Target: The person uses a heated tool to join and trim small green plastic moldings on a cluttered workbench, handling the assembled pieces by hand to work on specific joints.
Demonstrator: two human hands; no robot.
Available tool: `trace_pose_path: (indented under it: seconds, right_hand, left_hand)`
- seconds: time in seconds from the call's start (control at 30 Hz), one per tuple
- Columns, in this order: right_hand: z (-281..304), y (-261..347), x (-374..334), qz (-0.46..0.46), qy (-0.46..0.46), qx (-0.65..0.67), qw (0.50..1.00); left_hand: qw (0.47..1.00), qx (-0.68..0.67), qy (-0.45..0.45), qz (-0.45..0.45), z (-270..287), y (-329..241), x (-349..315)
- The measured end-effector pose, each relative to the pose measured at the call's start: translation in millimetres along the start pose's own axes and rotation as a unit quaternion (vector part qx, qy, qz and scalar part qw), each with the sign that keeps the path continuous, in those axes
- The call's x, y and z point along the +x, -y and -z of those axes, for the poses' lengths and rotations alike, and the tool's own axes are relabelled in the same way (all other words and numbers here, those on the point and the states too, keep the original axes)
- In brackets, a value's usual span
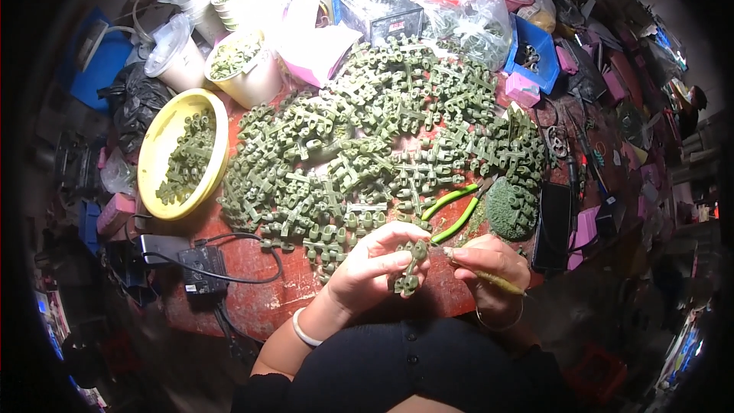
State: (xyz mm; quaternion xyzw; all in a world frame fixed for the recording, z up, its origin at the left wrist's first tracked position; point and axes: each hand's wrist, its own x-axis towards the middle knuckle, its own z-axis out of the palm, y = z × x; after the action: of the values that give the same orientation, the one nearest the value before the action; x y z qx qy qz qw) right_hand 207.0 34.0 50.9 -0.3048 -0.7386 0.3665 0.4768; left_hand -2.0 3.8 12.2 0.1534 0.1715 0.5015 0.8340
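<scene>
On the far left, a blue bin (86, 69) is standing beside a black bag (134, 107). A yellow bowl (155, 149) is holding a heap of small green parts (189, 157). Below it, a black power box (204, 269) is lying near the edge of the red table (248, 302), its black cord (279, 264) looping to the right. Behind the bowl, a white bucket (264, 86) is holding pale green bits. A wide pile of green pieces (344, 138) is covering the middle of the table.

In front of the pile, the left hand (371, 264), wearing a white bangle (304, 330), is gripping one green part (410, 279) between thumb and fingers. Pliers (456, 220) with bright green handles are lying just beyond the hands. The right hand (495, 268) is closing its fingers around a thin yellowish stick (501, 283), with the fingertips sitting just beside the part; whether the stick is touching it, I cannot tell. Farther right, a round green clump (505, 214) is resting beside a black phone (552, 226).
</scene>
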Motion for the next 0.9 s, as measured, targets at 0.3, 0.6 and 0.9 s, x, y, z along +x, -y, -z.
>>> trace_pose_path:
  seconds: [0.3, 0.6, 0.9]
  right_hand:
    - [3.0, 1.4, -2.5, -0.005, 0.035, 0.021, 0.999]
    - [2.2, -1.6, -4.8, 0.046, 0.009, -0.016, 0.999]
    - [-0.9, 3.6, -6.2, -0.020, -0.003, 0.037, 0.999]
  left_hand:
    - [0.996, 0.076, -0.014, -0.047, 1.9, 2.7, 0.3]
    - [0.993, 0.114, -0.035, -0.023, -1.2, 1.1, -0.8]
    - [0.983, 0.168, -0.020, -0.072, -1.3, 2.0, 1.6]
